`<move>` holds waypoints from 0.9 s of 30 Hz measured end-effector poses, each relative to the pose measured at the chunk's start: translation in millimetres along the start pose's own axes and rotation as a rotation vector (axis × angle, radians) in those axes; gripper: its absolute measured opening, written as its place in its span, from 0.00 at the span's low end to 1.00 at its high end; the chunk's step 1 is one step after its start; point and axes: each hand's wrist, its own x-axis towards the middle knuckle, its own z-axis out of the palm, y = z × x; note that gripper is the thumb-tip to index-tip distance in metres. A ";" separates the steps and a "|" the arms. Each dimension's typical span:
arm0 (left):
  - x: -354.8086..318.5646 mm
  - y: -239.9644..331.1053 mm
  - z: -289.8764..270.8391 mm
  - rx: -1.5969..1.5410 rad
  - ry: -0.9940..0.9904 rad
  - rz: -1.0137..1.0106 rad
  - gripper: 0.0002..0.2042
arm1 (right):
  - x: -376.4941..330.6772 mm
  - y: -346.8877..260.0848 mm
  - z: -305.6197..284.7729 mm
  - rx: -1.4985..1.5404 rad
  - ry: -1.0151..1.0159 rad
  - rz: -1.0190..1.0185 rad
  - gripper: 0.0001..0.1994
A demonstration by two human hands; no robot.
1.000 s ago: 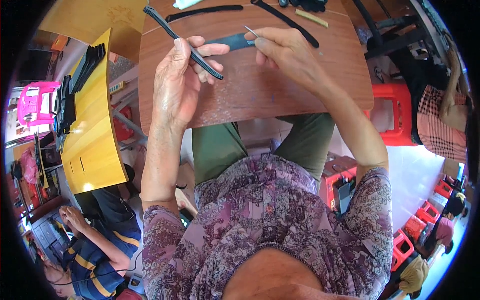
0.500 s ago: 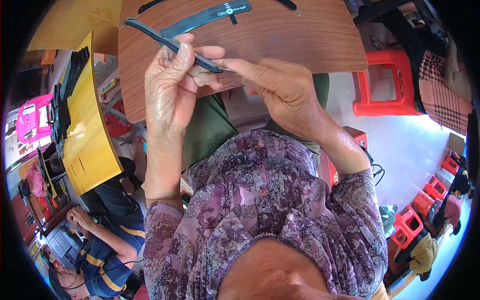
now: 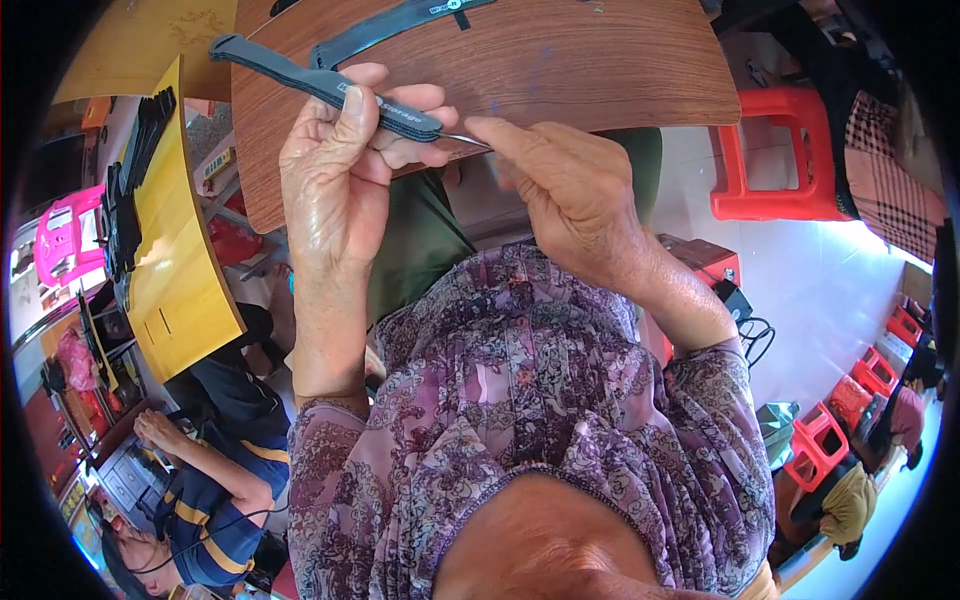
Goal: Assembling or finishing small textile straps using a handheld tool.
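Note:
My left hand point(image 3: 335, 190) grips a layered stack of dark grey straps point(image 3: 280, 70) between thumb and fingers. The stack is narrow at its far left end and widens to a rounded end with pale print. From my closed right hand point(image 3: 585, 185) sticks out a thin metal tool point(image 3: 467, 139), whose tip meets the rounded end of the straps. The rest of the tool is hidden inside my fingers, so its kind does not show. Beyond my left hand, another dark strap point(image 3: 390, 27) lies on the brown wooden table point(image 3: 590, 65).
A yellow board point(image 3: 190, 290) at the left bears a pile of dark straps point(image 3: 125, 210). To the right stands a red plastic stool point(image 3: 728, 165). A person in a striped shirt point(image 3: 215, 525) sits at the lower left. More people and red stools point(image 3: 820, 445) are at the right.
My left hand has turned the strap stack so its broad printed face shows. My right hand has drawn slightly right, and more of the metal tool is visible.

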 end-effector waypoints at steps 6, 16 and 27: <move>-0.8 -3.2 -1.4 -0.028 0.007 0.018 0.11 | 0.1 -1.0 1.9 0.046 -0.032 0.015 0.24; -1.8 -3.9 1.7 0.025 0.059 0.011 0.13 | -2.2 0.8 3.2 0.023 -0.069 0.011 0.29; -5.4 -6.0 0.3 0.154 0.029 0.034 0.15 | -3.4 3.9 4.9 0.022 -0.097 0.017 0.27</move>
